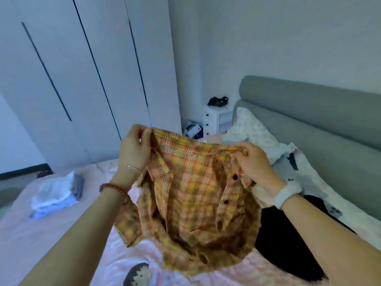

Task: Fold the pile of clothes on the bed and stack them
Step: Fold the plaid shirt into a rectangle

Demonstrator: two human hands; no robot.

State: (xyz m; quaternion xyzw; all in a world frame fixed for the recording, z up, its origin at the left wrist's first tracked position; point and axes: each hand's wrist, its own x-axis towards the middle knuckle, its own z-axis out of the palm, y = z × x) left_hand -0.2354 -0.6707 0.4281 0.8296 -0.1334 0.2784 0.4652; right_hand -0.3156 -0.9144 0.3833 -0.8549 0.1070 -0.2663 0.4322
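Note:
An orange and yellow plaid shirt (191, 193) with dark buttons hangs in the air over the pink bed (41, 240). My left hand (135, 149) pinches its upper edge at the left shoulder. My right hand (255, 162) grips the upper edge at the right, near the button placket. The shirt's lower part droops crumpled onto the bed. A stack of folded white and blue clothes (57, 195) lies on the bed at the left. A black garment (288, 240) and light patterned clothes (296, 174) lie unfolded at the right.
A grey padded headboard (321, 120) runs along the right. A white wardrobe (86, 79) fills the left background. A small white drawer unit (216, 120) with a dark object on top stands in the corner. A floral pillow (253, 129) lies by the headboard.

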